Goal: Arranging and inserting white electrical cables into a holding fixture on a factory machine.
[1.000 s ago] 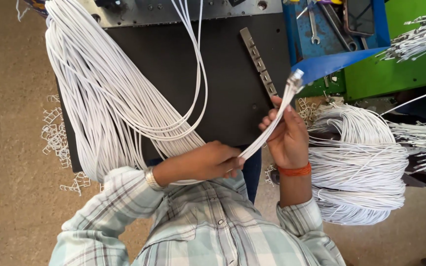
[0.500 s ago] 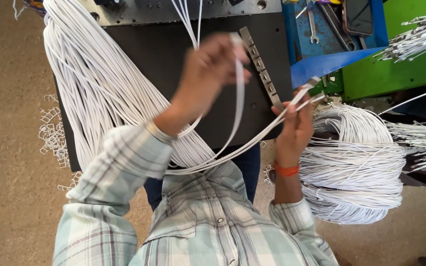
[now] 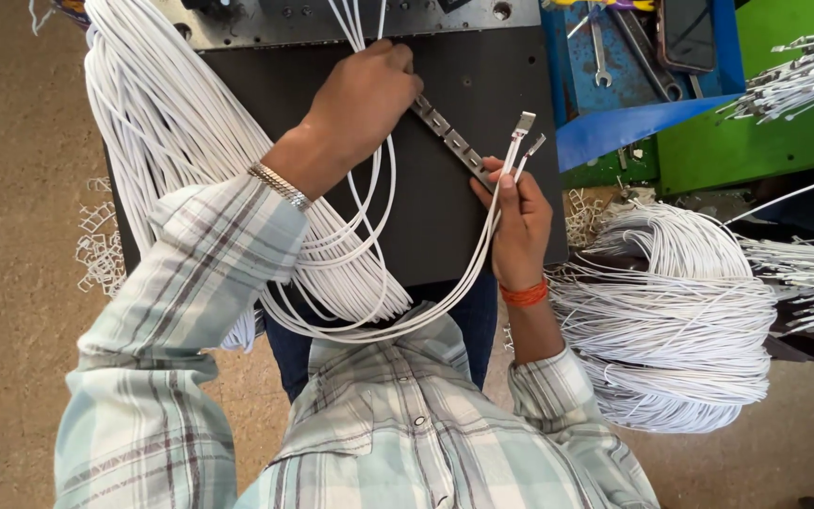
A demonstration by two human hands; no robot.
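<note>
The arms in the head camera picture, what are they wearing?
Both arms wear long checked sleeves in pale green, white and grey. The left hand has a silver metal bracelet at the wrist. The right hand has an orange thread band around its wrist.

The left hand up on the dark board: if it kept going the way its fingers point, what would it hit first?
Probably the grey metal plate along the board's top edge; the left hand points up the picture, pinching thin white wires. Depth is unclear.

Left hand [image 3: 365, 99] gripping thin white wires [image 3: 381, 203] over a black flat work board [image 3: 445, 236], right hand [image 3: 518, 212] pinching wire ends with small metal terminals [image 3: 526, 123], coiled white wire bundle [image 3: 671, 311] just beside.
</note>
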